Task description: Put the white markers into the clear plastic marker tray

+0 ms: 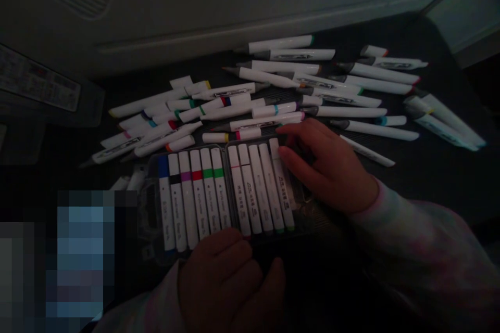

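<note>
An opened clear plastic case (pixel 228 182) lies before me, its two halves side by side with white markers standing in rows. The left half's markers (pixel 186 203) carry blue, black, purple, red and green bands. In the right half, the rightmost marker (pixel 280 182) has its cap end beside my right hand (pixel 332 169). That hand's thumb is at the cap and its index finger is stretched just beyond the end, apart from the thumb. My left hand (pixel 234 286) is curled at the case's front edge, over the lower marker ends. Whatever its fingers hold is hidden.
Many loose markers (pixel 230 109) lie scattered on the dark ridged surface behind the case, some overlapping. Several more (pixel 445 119) are at the far right. A pale wall panel (pixel 273 5) rises at the back. Clear boxes (pixel 84 106) stand at left. The light is dim.
</note>
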Available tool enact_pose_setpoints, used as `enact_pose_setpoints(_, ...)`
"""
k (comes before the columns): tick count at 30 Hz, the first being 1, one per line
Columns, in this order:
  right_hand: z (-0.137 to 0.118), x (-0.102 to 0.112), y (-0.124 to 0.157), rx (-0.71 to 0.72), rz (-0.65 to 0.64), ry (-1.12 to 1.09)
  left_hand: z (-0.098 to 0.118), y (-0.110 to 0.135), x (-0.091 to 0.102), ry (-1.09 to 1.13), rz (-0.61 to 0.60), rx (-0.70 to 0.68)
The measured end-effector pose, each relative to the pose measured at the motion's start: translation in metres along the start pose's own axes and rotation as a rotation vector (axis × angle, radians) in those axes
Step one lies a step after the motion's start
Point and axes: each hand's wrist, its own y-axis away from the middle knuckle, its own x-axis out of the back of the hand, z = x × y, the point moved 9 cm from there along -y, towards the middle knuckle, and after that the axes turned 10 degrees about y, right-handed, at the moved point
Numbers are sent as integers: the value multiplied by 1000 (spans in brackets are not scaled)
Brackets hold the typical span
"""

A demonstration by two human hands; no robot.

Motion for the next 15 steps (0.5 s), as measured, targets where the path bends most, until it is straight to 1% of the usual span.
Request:
enact_pose_setpoints(4,-2,-4,0,22,-7,30,-1,1,-1,-14,6,12)
enact_pose_setpoints(6,-2,-6,0,20,-22,19,2,0,-3,-3,-20,-33)
enact_pose_setpoints(9,2,-6,-1,-22,-30,-3,1,0,0,-9,-15,-61)
enact_pose_setpoints(11,3,-5,-1,-37,-32,-6,0,-2,-1,-9,-50,-69)
enact_pose_setpoints(15,2,-3,-1,-51,-34,13,-2,-6,-9,-3,-157,-82)
